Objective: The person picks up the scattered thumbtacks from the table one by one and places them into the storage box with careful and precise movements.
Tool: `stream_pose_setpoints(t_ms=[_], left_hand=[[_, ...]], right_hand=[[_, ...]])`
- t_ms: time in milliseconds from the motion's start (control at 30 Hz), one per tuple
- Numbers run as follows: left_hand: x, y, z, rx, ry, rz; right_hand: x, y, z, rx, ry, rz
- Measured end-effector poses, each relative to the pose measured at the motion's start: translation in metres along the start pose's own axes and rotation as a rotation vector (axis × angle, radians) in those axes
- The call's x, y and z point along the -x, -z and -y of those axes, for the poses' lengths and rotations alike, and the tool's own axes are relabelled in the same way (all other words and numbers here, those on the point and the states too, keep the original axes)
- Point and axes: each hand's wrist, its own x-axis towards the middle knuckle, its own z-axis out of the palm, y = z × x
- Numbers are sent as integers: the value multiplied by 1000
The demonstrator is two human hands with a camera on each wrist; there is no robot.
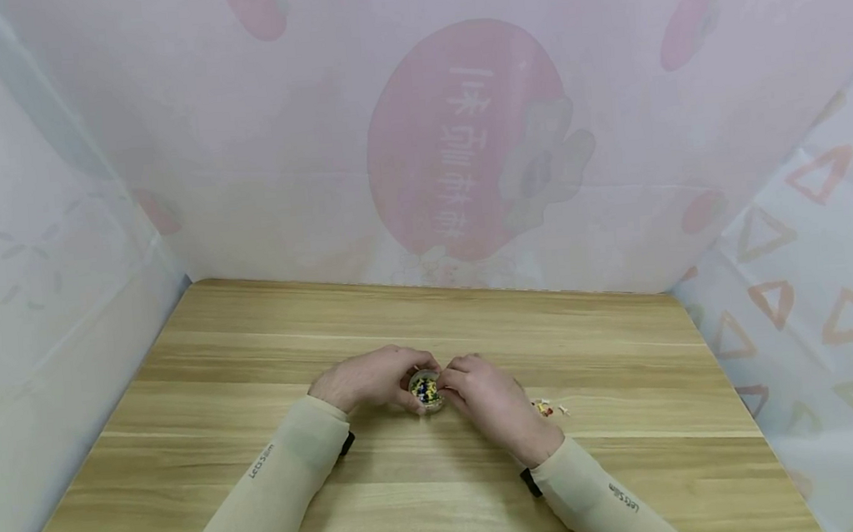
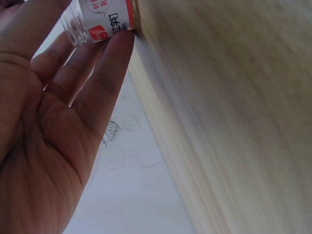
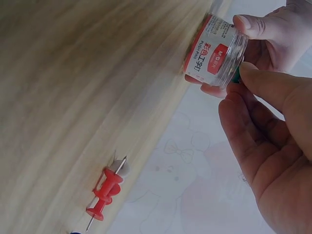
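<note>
A small clear jar of push pins (image 1: 425, 391) stands on the wooden table, filled with yellow, dark blue and other pins. Its white and red label (image 3: 213, 54) reads "PUSH PINS", and no lid covers its mouth. My left hand (image 1: 378, 378) grips the jar from the left, thumb and fingers round its side. At the jar's rim, my right hand (image 1: 488, 399) pinches a green push pin (image 3: 237, 75) between thumb and fingers; most of that pin is hidden. In the left wrist view the left fingers (image 2: 105, 73) reach round the jar's wall.
Loose push pins (image 1: 543, 408) lie on the table (image 1: 430, 499) just right of my right hand. Close up, red push pins (image 3: 105, 192) and a whitish one (image 3: 123, 168) show there. A printed cloth (image 1: 277, 186) rises behind the table's far edge.
</note>
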Motion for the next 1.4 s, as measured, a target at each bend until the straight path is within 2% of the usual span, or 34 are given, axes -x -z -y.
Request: stream_pose_setpoints(t_ms=[367, 700, 900, 1233, 1400], left_hand=[[-1, 0, -1, -5, -9, 2], [-1, 1, 0, 3, -18, 6], [-1, 1, 1, 1, -15, 8], [-1, 0, 1, 14, -13, 4], [-1, 0, 1, 19, -14, 2]], right_hand=[[1, 1, -4, -36, -29, -9], [3, 34, -27, -3, -55, 18], [9, 45, -40, -17, -97, 103], [17, 50, -48, -9, -155, 288], [19, 50, -50, -103, -203, 389]])
